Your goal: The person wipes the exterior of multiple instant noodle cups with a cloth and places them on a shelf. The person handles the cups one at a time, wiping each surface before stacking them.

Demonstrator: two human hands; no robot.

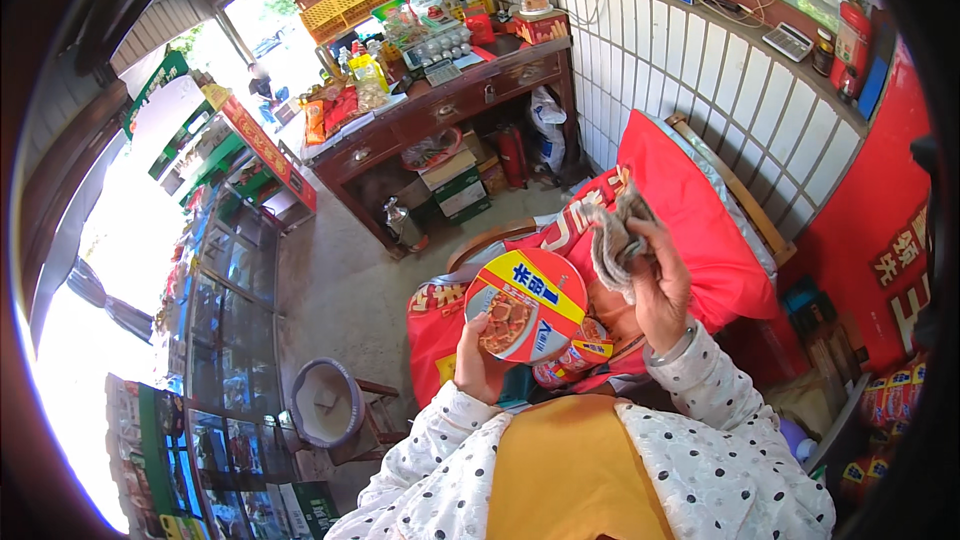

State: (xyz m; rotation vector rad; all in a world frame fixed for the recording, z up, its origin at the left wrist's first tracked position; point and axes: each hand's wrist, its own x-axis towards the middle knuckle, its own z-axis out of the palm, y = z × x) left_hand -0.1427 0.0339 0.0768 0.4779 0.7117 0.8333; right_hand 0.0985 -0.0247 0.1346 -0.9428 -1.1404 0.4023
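Observation:
My left hand point(480, 360) grips a round instant noodle bowl point(529, 304) by its side, its printed red, yellow and grey lid facing up. A crumpled grey-brown cloth point(621, 238) is held up in my right hand point(660, 285), to the right of the bowl and apart from it. Just below and right of the bowl, more noodle bowls point(589, 349) with the same kind of print are partly hidden behind it. Beneath both hands a red printed plastic cover point(690, 240) lies over a wooden chair point(499, 240).
A wooden desk point(450, 105) loaded with packets and eggs stands ahead. A basin point(326, 401) of cloudy water rests on a wooden stool point(375, 420) at left, near glass display cases point(232, 307). Packaged goods point(892, 397) stand at lower right. A person point(264, 90) sits outside.

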